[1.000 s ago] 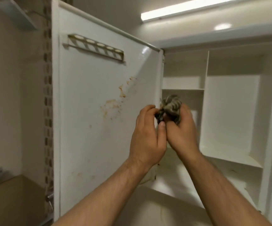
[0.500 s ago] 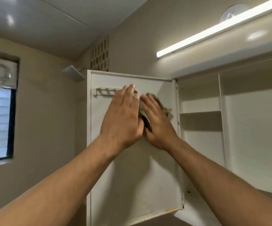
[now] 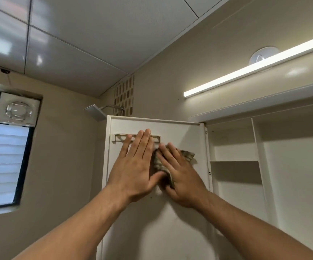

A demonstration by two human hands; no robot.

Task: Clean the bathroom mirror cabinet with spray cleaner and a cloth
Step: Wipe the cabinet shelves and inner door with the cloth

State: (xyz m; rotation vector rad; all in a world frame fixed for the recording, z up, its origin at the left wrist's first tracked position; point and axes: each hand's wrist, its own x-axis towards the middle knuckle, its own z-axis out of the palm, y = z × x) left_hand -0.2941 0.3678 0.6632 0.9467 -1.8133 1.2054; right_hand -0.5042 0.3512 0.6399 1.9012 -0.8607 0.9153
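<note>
Two hands lie flat against the inner face of the open cabinet door [image 3: 152, 231]. The left hand [image 3: 135, 166] holds nothing: its fingers [image 3: 144, 143] are straight and close together, their tips lying across the slotted rail [image 3: 120, 137] near the door's top, while its thumb stretches sideways and seems to meet the cloth [image 3: 187, 155]. The right hand [image 3: 181, 177] is just beside it, its fingers [image 3: 172, 156] straight and a little spread, pressing the mottled grey-brown cloth to the door rather than gripping it. The cloth is bunched under those fingers and the palm. A crumpled corner pokes out beyond the fingers on the hinge side, and a fold shows in the gap between the two hands. How much of it lies under the palm is hidden, and I can't tell whether the right thumb hooks its lower edge. The left fingers cover the middle of the rail. Beyond the right fingers the cabinet [image 3: 292, 175] stands open, with a shelf [image 3: 234, 161] about level with them. Both forearms and the door's lower end are cut off at the bottom of the view.
</note>
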